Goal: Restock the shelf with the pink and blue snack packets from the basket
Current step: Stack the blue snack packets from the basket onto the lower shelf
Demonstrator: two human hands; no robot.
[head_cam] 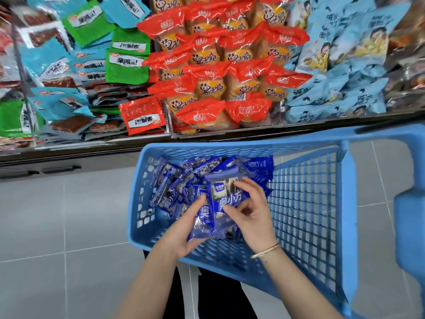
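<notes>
A light blue plastic basket [305,203] sits in front of me, tilted, with a heap of dark blue snack packets [174,180] at its far left end. No pink packets show. My left hand [184,229] holds a stack of blue packets [204,217] from below, thumb on top. My right hand [250,210] pinches the top packet [226,192] of that stack with curled fingers. Both hands are over the basket's inside. The shelf [207,134] stands just beyond the basket.
The shelf holds green, teal and red flat packets [124,65] at left, red-and-orange cake packets [220,65] in the middle and pale blue bags [340,65] at right. The basket's blue handle [409,203] rises at right. Grey floor tiles [57,226] lie at left.
</notes>
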